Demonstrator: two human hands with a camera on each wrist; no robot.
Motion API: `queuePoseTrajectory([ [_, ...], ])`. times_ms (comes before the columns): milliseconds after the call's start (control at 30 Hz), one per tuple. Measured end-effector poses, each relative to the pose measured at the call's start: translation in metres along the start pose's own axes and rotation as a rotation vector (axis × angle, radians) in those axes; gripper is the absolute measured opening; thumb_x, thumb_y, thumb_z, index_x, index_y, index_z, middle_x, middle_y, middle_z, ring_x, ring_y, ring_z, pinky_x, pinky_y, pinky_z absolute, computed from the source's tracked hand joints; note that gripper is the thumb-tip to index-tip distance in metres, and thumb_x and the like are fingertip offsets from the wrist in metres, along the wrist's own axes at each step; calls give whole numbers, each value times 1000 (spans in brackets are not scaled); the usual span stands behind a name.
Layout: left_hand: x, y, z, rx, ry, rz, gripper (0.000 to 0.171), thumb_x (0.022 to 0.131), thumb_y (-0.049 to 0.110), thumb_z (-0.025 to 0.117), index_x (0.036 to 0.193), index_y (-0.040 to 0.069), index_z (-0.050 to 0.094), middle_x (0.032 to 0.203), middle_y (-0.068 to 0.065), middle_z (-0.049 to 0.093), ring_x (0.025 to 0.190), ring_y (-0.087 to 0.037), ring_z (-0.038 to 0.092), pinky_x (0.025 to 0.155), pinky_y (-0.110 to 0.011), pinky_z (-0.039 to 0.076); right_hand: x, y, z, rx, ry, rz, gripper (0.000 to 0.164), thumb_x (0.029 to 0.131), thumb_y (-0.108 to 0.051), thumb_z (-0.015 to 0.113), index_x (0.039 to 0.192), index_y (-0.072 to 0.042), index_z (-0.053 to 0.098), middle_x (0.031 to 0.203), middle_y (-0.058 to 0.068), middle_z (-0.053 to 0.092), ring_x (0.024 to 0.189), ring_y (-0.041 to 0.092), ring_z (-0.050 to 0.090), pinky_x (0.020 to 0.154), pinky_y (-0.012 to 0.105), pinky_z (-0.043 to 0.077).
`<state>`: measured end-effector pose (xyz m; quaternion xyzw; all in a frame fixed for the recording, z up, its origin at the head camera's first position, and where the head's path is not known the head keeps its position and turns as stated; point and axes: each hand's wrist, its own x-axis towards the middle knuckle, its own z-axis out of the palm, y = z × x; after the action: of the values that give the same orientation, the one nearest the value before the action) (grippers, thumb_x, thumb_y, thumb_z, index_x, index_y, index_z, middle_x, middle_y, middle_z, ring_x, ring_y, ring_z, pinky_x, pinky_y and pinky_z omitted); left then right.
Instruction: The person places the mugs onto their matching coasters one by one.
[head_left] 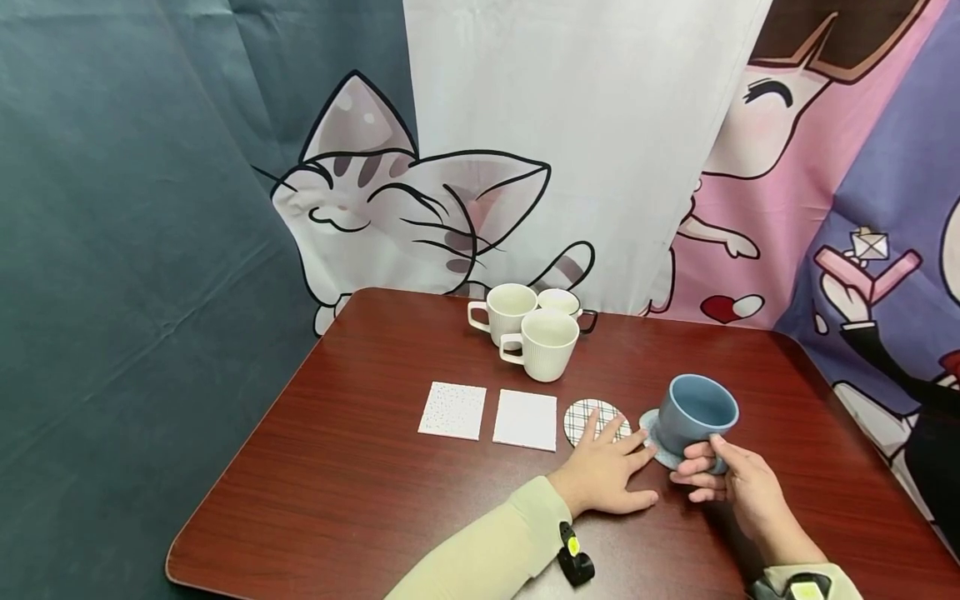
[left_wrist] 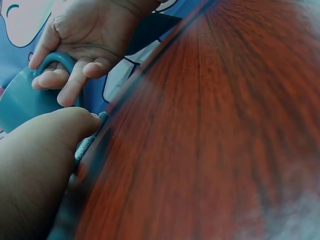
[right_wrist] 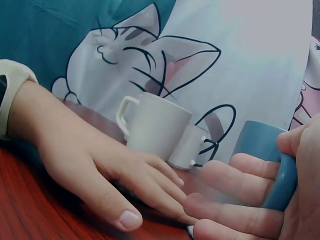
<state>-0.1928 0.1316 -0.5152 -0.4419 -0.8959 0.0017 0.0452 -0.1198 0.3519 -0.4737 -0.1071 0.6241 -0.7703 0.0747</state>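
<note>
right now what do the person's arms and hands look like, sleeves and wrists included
The left sleeve and right sleeve are pale yellow-green. Each wrist has a black device, the left device and right device, with a bright yellowish patch. The left hand and right hand wear no gloves.

The mug (head_left: pixel 681 429) over there is dusty blue, the blue coaster (head_left: pixel 649 422) paler. The plaid coaster (head_left: pixel 577 422) shows dark lines on white, and the counter (head_left: pixel 337 483) is reddish brown with dark grain.

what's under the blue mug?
A light blue coaster shows at the left and near side of the mug; the rest is covered, and whether the base touches it is hidden.
</note>
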Motion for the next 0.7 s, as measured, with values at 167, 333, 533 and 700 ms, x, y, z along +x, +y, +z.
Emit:
queuePoseTrajectory([
  [167, 0, 1, 0, -7, 1, -7, 72, 93, 78, 31, 156, 43, 36, 163, 16, 28, 153, -26, 18, 120, -58, 11, 0, 0, 7, 22, 66, 15, 50, 113, -22, 26, 104, -5, 73, 91, 10, 77, 86, 27, 76, 65, 37, 61],
  [333, 1, 0, -1, 1, 6, -11, 72, 93, 78, 31, 156, 42, 36, 163, 16, 28, 153, -25, 18, 120, -58, 11, 1, 0, 15, 21, 123, 26, 50, 113, -24, 28, 101, -7, 74, 88, 9, 77, 83, 26, 77, 64, 37, 61],
  [533, 0, 0, -1, 6, 10, -6, 72, 93, 77, 32, 156, 41, 36, 163, 16, 29, 153, -25, 19, 120, -58, 13, 2, 2, 22, 29, 192, 28, 49, 112, -26, 31, 99, -7, 74, 86, 9, 77, 81, 25, 77, 63, 36, 61],
  [700, -2, 0, -1, -8, 3, 1, 73, 94, 77, 31, 157, 41, 35, 163, 16, 28, 153, -25, 18, 120, -58, 13, 1, 3, 26, 36, 239, 27, 48, 112, -27, 34, 98, -5, 74, 85, 10, 77, 79, 25, 77, 62, 37, 61],
])
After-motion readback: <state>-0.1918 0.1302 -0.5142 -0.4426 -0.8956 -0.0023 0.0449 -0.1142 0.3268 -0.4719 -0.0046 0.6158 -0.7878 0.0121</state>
